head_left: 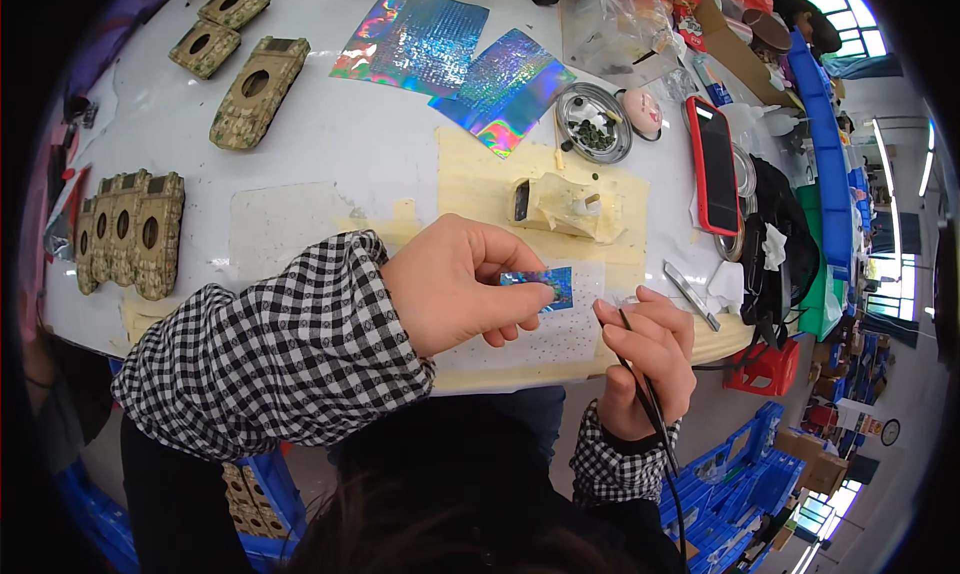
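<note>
My left hand (460, 284) pinches a small iridescent blue foil piece (553, 285) over a thin clear sheet with tiny dots (560, 339) near the table's front edge. My right hand (648, 359) is closed on a thin dark tool (640, 374), like tweezers or a pen, whose tip points up toward the foil piece. A dark cord runs down from that tool past my wrist. Both sleeves are black-and-white check.
Two holographic foil sheets (412, 39) (505, 89) lie at the back. Camouflage-patterned cases (258, 92) (130, 232) sit left. A masked case (565, 206) rests on tan paper, near a round metal dish (593, 124), a red phone (714, 164) and metal tweezers (690, 294). Blue crates (740, 474) stand below.
</note>
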Demonstrator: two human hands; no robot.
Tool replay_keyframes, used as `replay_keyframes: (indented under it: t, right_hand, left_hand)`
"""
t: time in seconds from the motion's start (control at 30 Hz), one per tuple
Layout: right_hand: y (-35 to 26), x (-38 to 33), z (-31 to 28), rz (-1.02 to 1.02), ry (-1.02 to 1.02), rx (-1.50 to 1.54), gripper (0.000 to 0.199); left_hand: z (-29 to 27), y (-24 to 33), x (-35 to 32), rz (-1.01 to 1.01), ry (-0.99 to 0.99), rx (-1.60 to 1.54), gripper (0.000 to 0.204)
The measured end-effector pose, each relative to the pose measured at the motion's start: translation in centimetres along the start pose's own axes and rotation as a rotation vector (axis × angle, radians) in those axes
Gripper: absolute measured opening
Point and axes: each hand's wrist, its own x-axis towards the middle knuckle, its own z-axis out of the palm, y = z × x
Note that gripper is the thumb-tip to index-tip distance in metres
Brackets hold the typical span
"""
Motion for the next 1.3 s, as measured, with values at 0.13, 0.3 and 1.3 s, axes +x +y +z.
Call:
replay_keyframes:
  t: [0.13, 0.3, 1.3]
  right_hand:
    - [-0.1, 0.6, 0.6, -0.020, -0.110, 0.016, 0.024]
    - [0.2, 0.4, 1.0, 0.003, -0.115, 0.034, 0.026]
    - [0.4, 0.6, 1.0, -0.001, -0.116, 0.069, 0.026]
  left_hand:
    - [-0.1, -0.2, 0.0, 0.014, -0.008, -0.015, 0.022]
    - [0.0, -0.1, 0.0, 0.003, -0.012, -0.029, 0.021]
    - [-0.1, 0.0, -0.2, 0.047, -0.024, -0.005, 0.019]
